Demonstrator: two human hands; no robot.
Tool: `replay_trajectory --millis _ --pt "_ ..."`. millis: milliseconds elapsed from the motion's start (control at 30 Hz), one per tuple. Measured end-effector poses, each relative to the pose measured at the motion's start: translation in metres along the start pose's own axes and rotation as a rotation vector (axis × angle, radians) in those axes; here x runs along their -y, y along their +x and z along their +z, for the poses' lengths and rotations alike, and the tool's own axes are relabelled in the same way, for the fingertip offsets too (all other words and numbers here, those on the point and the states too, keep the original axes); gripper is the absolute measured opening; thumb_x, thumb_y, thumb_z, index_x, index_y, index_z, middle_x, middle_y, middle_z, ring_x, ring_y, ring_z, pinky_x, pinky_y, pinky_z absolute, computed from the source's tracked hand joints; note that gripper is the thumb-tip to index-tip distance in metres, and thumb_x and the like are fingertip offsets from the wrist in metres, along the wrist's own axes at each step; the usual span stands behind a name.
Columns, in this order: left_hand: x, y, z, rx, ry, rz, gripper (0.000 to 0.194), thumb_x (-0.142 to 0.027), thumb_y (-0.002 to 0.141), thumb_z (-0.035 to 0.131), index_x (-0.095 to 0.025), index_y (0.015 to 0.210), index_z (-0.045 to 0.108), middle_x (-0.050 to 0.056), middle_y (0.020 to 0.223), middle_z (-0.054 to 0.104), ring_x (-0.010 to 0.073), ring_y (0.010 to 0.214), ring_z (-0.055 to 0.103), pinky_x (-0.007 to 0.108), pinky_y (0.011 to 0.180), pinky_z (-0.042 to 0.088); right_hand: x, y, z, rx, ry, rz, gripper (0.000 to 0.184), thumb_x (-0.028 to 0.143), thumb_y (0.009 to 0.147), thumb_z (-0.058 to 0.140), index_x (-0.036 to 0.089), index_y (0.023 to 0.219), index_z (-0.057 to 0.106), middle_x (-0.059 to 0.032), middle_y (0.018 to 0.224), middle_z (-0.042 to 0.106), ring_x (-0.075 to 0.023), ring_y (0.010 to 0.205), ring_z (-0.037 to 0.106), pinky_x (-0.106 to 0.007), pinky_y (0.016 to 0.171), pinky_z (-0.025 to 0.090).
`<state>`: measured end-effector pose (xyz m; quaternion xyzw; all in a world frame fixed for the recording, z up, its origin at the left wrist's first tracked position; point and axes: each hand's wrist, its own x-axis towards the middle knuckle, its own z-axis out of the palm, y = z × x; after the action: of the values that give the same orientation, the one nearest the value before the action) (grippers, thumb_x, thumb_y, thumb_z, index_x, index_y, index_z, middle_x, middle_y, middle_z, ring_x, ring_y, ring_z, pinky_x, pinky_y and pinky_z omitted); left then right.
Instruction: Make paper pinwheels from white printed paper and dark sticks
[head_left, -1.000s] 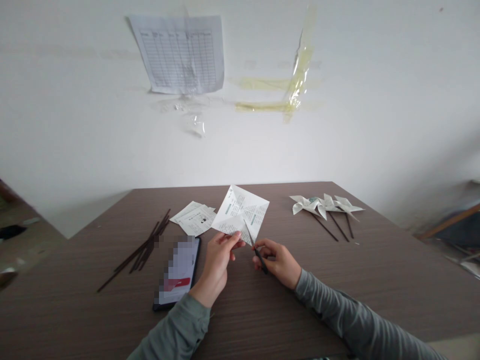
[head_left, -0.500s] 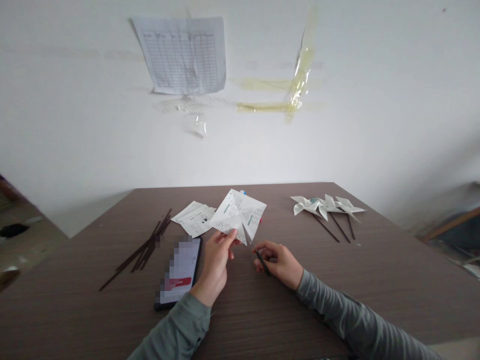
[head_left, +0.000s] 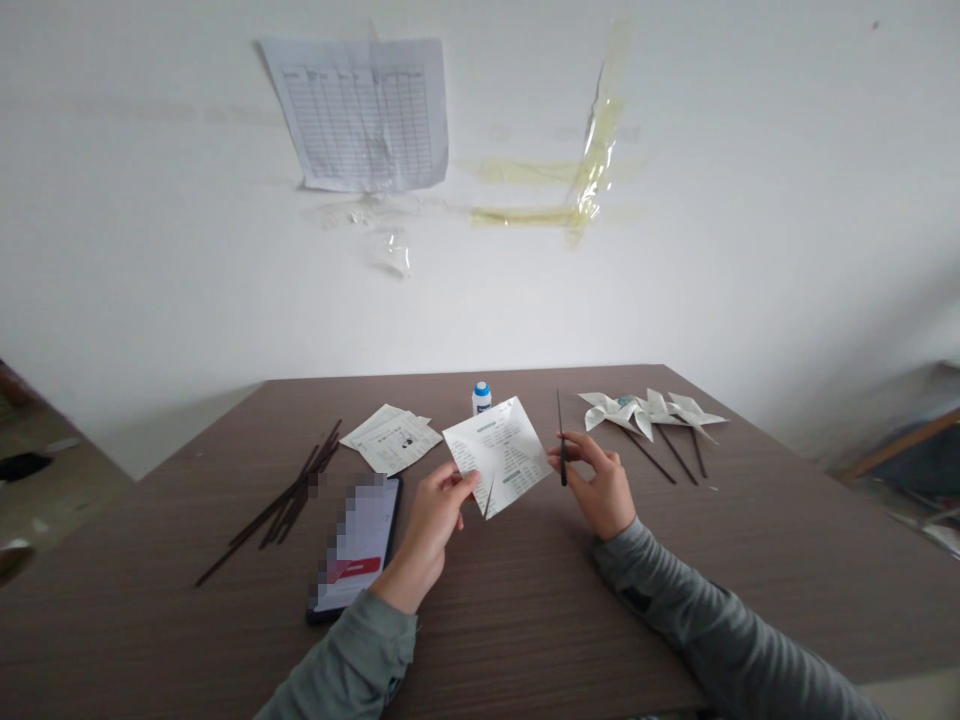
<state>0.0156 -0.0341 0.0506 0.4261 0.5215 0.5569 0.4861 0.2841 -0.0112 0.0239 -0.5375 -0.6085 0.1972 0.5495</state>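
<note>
"Taking the printed paper square (head_left: 510, 455) as the dial's hub, twelve toward the wall, what lay nearest?"

"The smartphone (head_left: 375, 540), at eight on the wood-grain table (head_left: 525, 620), screen up, perhaps so it could be glanced at."

"And the hands?"

"The left hand (head_left: 429, 520) came in from seven and pinched the square's left side above the tabletop, thumb on top, fingers beneath. That probably steadied the sheet while leaving the slit (head_left: 489, 495) near its six o'clock corner uncovered."

"The right?"

"The right hand (head_left: 601, 490), toward four, had its fingers curled round the handles of the scissors (head_left: 563, 465), tips toward twelve, beside the square's right corner. Pointed that way, the blades were clear of the paper; edge-on, I couldn't tell whether they were parted."

"Farther out?"

"Thin dark sticks (head_left: 298, 490) lay loosely bunched near nine. Loose printed sheets (head_left: 390, 440) overlapped toward ten, presumably for easy reach. Three paper pinwheels (head_left: 637, 412) rested near two, set apart, likely to spare their folded vanes. A blue-capped white bottle (head_left: 481, 400) stood at twelve, partly hidden by the square."

"Beyond?"

"A gridded sheet (head_left: 367, 115), taped to the wall (head_left: 510, 310) around eleven."
</note>
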Motion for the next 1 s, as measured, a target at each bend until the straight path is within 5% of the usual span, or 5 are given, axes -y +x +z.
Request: replay_trajectory --millis 200,400,667,1000 --pt "0.003 0.005 -0.002 0.059 0.063 -0.027 0.026 -0.038 0.073 0.102 -0.019 0.089 0.095 0.007 0.085 0.089 0.0138 0.058 0.058 0.023 0.044 0.034 -0.013 0.009 0.004 0.033 0.16 0.114 0.053 0.069 0.082 0.098 0.03 0.116 0.09 -0.0109 0.1 0.1 -0.0419 0.099 0.095 -0.06 0.103 0.075" --pt "0.004 0.006 -0.003 0.031 0.055 -0.036 0.029 -0.039 0.075 0.105 -0.018 0.091 0.095 0.008 0.086 0.089 0.0143 0.06 0.062 0.022 0.045 0.038 -0.009 0.007 0.006 0.128 0.303 0.161 0.052 0.06 0.075 0.105 0.027 0.11 0.085 -0.0016 0.076 0.087 -0.0285 0.074 0.078 -0.044 0.08 0.065" --pt "0.004 0.001 0.0 0.139 0.016 -0.105 0.035 -0.036 0.071 0.112 -0.018 0.096 0.096 0.015 0.099 0.097 0.0286 0.087 0.091 0.02 0.044 0.038 -0.002 0.006 0.011 0.023 0.399 0.196 0.073 0.08 0.067 0.114 0.028 0.107 0.081 0.0008 0.068 0.08 -0.0246 0.066 0.068 -0.041 0.071 0.057" --pt "0.002 0.008 -0.002 -0.019 -0.049 -0.028 0.028 -0.031 0.073 0.108 -0.018 0.091 0.091 0.012 0.091 0.095 0.0255 0.08 0.089 0.019 0.043 0.036 -0.006 0.004 0.009 0.169 0.275 0.123 0.049 0.061 0.078 0.103 0.029 0.11 0.084 0.0001 0.076 0.085 -0.0269 0.075 0.074 -0.046 0.085 0.062"
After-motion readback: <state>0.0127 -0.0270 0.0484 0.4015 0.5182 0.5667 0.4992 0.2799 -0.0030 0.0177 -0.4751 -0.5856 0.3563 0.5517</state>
